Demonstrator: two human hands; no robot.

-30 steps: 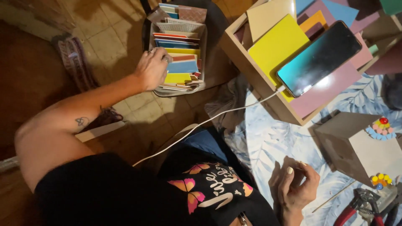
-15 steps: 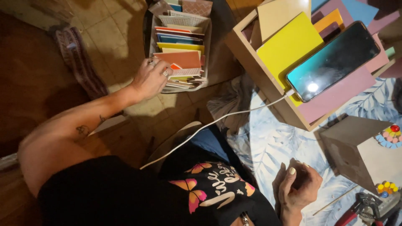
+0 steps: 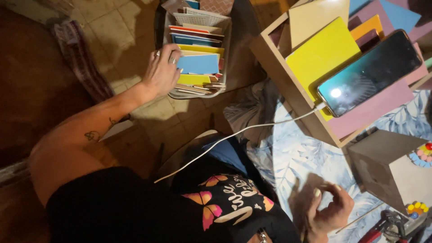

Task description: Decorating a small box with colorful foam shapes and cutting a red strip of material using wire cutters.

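Left hand [image 3: 163, 72] down on the floor, at the bin [image 3: 168, 85] full of tiles, fingers pinched on a blue tile [image 3: 198, 64] near the middle of the stack. White cable [image 3: 234, 134] across the lap, up to the phone [image 3: 370, 72]. Phone leaning on a wooden box [image 3: 274, 58], yellow tile [image 3: 323, 54] behind. Right hand [image 3: 330, 211] low on the blue cloth [image 3: 292, 157], fingers curled in, holding nothing that can be seen. Pliers [image 3: 391, 225] just beside.
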